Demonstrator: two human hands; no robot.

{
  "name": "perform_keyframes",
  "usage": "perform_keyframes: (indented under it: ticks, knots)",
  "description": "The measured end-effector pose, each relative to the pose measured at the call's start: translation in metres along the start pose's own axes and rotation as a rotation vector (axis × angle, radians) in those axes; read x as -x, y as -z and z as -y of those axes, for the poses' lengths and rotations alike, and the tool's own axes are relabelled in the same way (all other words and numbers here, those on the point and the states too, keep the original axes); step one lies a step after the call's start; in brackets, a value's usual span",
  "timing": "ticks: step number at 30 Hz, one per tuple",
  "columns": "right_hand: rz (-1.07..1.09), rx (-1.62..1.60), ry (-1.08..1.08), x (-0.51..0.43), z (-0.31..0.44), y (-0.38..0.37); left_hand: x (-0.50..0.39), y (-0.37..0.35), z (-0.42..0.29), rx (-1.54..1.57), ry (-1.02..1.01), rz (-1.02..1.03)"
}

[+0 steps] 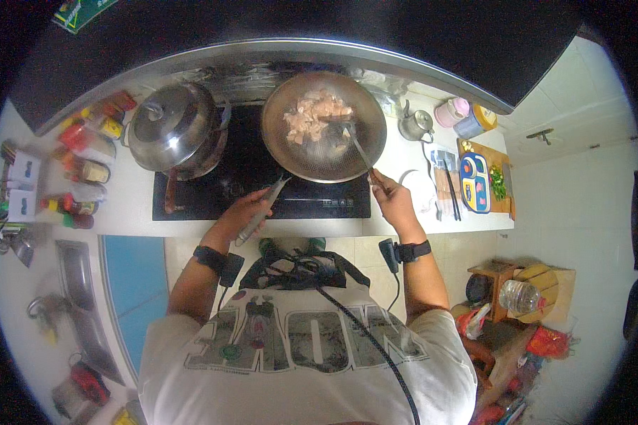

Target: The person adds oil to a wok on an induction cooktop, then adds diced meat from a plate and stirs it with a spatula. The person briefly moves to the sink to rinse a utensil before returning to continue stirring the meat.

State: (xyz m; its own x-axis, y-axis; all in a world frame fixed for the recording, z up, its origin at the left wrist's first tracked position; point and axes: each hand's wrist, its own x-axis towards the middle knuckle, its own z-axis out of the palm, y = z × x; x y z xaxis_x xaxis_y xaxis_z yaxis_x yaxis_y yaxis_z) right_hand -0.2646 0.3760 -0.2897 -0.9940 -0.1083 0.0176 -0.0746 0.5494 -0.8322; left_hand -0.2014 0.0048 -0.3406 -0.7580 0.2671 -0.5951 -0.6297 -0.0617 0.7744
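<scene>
A wok [319, 167] sits on the right side of the black cooktop [239, 196]. Pale pinkish-brown meat pieces [313, 114] lie in it, mostly toward its far left. My left hand [244, 212] grips the wok's handle [263, 212], which points toward my body. In my right hand [396, 199] is the handle of a spatula [360, 151]. Its blade rests inside the wok, against the near right side of the meat. Left of the wok stands a large lidded steel pot [173, 133], and a brown handle [170, 194] juts out below it.
Sauce bottles and jars [85, 172] crowd the left counter. To the right are a metal kettle [417, 125], a white round item [419, 186], dark chopsticks [452, 186], a divided plate [475, 183], and a cutting board [502, 159] with chopped greens [497, 180]. A dark range hood [297, 21] overhangs the back.
</scene>
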Motion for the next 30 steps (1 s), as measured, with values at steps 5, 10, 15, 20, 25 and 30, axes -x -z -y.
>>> perform_keyframes:
  ticks: [5, 10, 15, 20, 25, 30]
  knots:
    - [-0.02, 0.046, 0.038, -0.033, -0.006, -0.015, 0.001, -0.002, 0.001, -0.031, -0.011, -0.017]
    - [0.029, 0.169, 0.136, -0.028, -0.016, -0.044, 0.004, -0.003, 0.001, -0.004, -0.018, -0.021]
    - [0.085, 0.038, 0.073, 0.004, -0.026, -0.021, 0.004, -0.005, 0.001, -0.032, -0.034, -0.027]
    - [0.079, 0.026, -0.024, 0.017, -0.016, 0.008, 0.004, -0.005, -0.001, 0.025, -0.014, -0.007]
    - [0.133, 0.11, -0.019, 0.018, -0.01, 0.02, 0.002, -0.004, -0.001, 0.02, 0.001, -0.024]
    - [0.082, -0.018, 0.127, 0.009, -0.021, 0.017, 0.004, -0.005, 0.0, 0.026, 0.012, -0.056]
